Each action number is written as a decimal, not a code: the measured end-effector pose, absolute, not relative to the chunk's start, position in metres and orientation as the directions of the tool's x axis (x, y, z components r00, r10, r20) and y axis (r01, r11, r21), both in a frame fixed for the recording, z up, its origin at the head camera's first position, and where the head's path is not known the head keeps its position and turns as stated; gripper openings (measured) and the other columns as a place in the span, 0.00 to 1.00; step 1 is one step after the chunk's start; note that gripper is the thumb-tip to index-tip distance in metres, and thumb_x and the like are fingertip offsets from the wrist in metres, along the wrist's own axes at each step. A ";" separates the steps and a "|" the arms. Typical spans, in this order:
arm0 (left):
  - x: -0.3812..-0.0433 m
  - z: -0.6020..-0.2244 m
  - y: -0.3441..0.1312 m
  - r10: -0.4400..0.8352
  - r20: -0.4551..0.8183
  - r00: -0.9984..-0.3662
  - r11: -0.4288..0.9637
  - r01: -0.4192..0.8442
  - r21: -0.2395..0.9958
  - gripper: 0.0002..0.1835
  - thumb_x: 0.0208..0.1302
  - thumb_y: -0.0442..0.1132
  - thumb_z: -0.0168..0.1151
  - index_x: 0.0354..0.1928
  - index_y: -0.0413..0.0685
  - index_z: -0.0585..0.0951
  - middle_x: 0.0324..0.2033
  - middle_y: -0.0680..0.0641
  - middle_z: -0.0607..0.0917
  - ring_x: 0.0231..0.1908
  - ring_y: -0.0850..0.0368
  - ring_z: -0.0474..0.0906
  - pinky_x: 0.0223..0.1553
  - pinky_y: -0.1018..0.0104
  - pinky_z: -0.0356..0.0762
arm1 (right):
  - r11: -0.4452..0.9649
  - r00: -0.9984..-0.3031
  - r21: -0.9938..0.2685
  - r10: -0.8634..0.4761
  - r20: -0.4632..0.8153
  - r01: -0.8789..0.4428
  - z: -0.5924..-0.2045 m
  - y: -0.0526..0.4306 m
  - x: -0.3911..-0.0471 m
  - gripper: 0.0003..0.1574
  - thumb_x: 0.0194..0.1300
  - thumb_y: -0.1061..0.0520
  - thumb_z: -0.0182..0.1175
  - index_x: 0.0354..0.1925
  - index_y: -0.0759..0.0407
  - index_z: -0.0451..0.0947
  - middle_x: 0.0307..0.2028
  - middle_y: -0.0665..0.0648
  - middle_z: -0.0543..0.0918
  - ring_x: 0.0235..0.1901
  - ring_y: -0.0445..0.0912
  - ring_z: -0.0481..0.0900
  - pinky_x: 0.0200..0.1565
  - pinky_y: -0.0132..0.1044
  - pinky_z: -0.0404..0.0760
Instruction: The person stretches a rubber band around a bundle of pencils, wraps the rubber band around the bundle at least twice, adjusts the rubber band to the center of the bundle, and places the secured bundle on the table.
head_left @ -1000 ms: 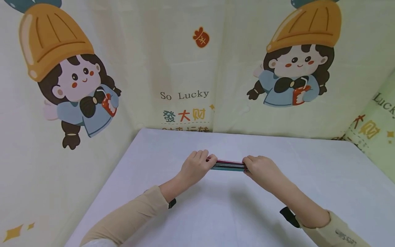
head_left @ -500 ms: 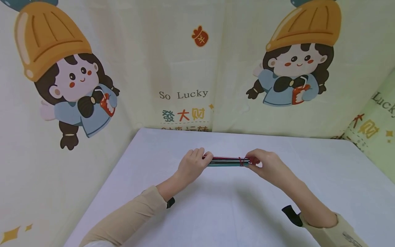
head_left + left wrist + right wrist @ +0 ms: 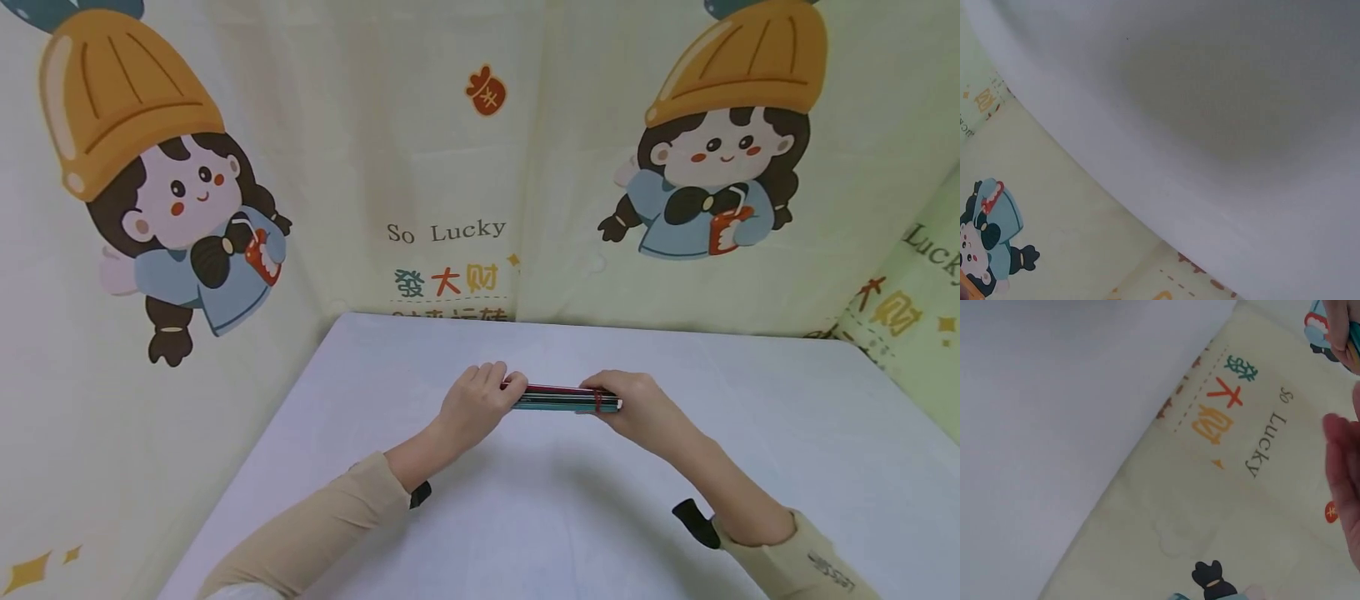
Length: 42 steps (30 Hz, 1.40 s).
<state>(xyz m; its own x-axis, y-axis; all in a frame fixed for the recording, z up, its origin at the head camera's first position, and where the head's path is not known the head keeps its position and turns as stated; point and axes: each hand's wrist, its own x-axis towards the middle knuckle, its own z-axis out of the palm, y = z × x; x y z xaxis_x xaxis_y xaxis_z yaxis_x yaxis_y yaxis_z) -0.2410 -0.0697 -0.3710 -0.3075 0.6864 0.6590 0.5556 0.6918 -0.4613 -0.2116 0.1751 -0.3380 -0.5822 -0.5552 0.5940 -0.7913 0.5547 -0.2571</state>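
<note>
In the head view, a bundle of slim pencil-like sticks [image 3: 555, 400] in teal, black and dark red is held level above the table. My left hand [image 3: 476, 404] grips its left end, fingers curled over it. A red rubber band [image 3: 597, 402] goes round the bundle near its right end. My right hand [image 3: 633, 412] holds that end, with fingers above and below the sticks and the stick ends near the palm. The right wrist view catches part of my right hand [image 3: 1344, 481] at its right edge. No hand shows in the left wrist view.
A white-covered table [image 3: 525, 517] lies under both hands. Behind it hangs a cream curtain [image 3: 570, 208] printed with cartoon figures and lettering. Dark wrist-worn devices [image 3: 696, 523] stick out below the forearms.
My right hand pinched red band material at the bundle's right end half a second ago. It has since moved left over that end, uncovering the stick ends. The left hand keeps its grip.
</note>
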 end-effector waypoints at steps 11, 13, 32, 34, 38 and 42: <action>-0.240 -0.373 -0.072 0.693 0.627 -0.356 0.709 0.492 -0.505 0.08 0.58 0.40 0.61 0.33 0.49 0.71 0.20 0.49 0.73 0.19 0.59 0.69 0.21 0.73 0.66 | 0.701 -0.524 0.230 -0.675 0.520 -0.675 -0.327 0.170 -0.206 0.17 0.37 0.63 0.73 0.27 0.63 0.76 0.24 0.52 0.78 0.24 0.44 0.76 0.34 0.37 0.76; -0.238 -0.373 -0.069 0.693 0.624 -0.362 0.713 0.476 -0.516 0.07 0.58 0.40 0.61 0.33 0.50 0.71 0.20 0.50 0.73 0.20 0.59 0.70 0.21 0.73 0.67 | 0.693 -0.507 0.277 -0.693 0.513 -0.666 -0.330 0.166 -0.206 0.18 0.37 0.62 0.73 0.26 0.64 0.74 0.23 0.53 0.76 0.23 0.44 0.74 0.32 0.36 0.75; -0.228 -0.369 -0.070 0.694 0.578 -0.431 0.720 0.419 -0.553 0.10 0.57 0.44 0.62 0.34 0.50 0.72 0.21 0.50 0.75 0.21 0.59 0.71 0.23 0.73 0.68 | 0.760 -0.643 0.375 -0.649 0.407 -0.530 -0.339 0.165 -0.217 0.18 0.39 0.54 0.74 0.23 0.59 0.73 0.19 0.50 0.76 0.20 0.43 0.73 0.31 0.36 0.69; -0.226 -0.368 -0.069 0.696 0.571 -0.435 0.718 0.423 -0.553 0.09 0.58 0.44 0.61 0.34 0.50 0.72 0.21 0.50 0.75 0.21 0.59 0.72 0.23 0.73 0.69 | 0.753 -0.669 0.390 -0.654 0.353 -0.530 -0.338 0.162 -0.217 0.18 0.41 0.53 0.73 0.22 0.59 0.73 0.18 0.50 0.76 0.19 0.42 0.72 0.28 0.34 0.67; -0.222 -0.370 -0.062 0.685 0.597 -0.418 0.729 0.412 -0.548 0.06 0.58 0.41 0.59 0.33 0.50 0.72 0.19 0.50 0.75 0.19 0.59 0.72 0.22 0.73 0.68 | 0.741 -0.673 0.418 -0.662 0.330 -0.525 -0.340 0.156 -0.215 0.20 0.41 0.51 0.73 0.21 0.59 0.71 0.16 0.50 0.74 0.15 0.40 0.68 0.24 0.31 0.61; -0.222 -0.371 -0.055 0.673 0.634 -0.381 0.738 0.400 -0.544 0.06 0.56 0.39 0.59 0.32 0.50 0.71 0.18 0.51 0.74 0.17 0.60 0.71 0.21 0.74 0.67 | 0.739 -0.642 0.411 -0.670 0.373 -0.533 -0.341 0.149 -0.214 0.23 0.41 0.51 0.73 0.19 0.59 0.68 0.14 0.50 0.73 0.13 0.39 0.65 0.22 0.30 0.61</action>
